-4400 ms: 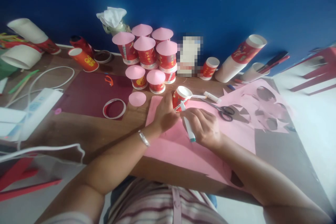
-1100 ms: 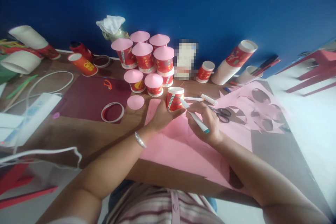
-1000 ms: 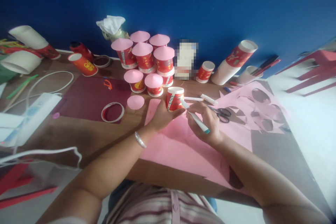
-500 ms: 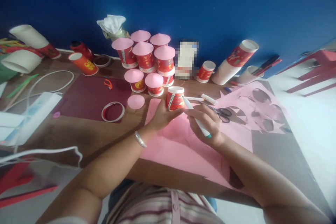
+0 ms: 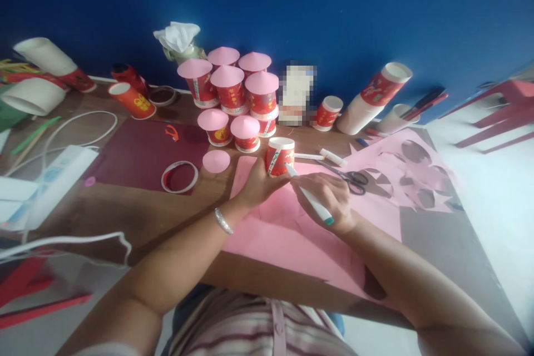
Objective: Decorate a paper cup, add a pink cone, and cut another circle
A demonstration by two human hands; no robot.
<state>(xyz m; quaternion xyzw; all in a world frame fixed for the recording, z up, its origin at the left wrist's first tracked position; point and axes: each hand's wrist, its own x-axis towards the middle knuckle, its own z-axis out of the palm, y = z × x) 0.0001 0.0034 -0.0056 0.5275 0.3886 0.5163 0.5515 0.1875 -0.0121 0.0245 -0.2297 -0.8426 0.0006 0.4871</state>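
My left hand (image 5: 261,184) is closed around the lower part of a red paper cup (image 5: 280,160) with a white rim, which stands over pink paper. A white marker pen (image 5: 314,200) with a teal end sits in my right hand (image 5: 331,200), its tip at the cup's front wall. Under both hands lies a sheet of pink paper (image 5: 267,233). Just right of the cup are the pen's white cap (image 5: 334,157), or a similar white piece, and a pair of scissors (image 5: 354,179).
Several red cups with pink cone tops (image 5: 227,86) stand behind. A pink disc (image 5: 216,161) and a tape roll (image 5: 179,177) lie to the left. Cut pink scraps (image 5: 400,178) spread right. Stacked cups (image 5: 375,97) and a pen holder (image 5: 396,119) stand near the blue wall.
The marker's tip has moved down and slightly left, from the cup's right edge onto its front wall. The cup has turned slightly, its white label stripe tilting more. My left hand stays round the cup.
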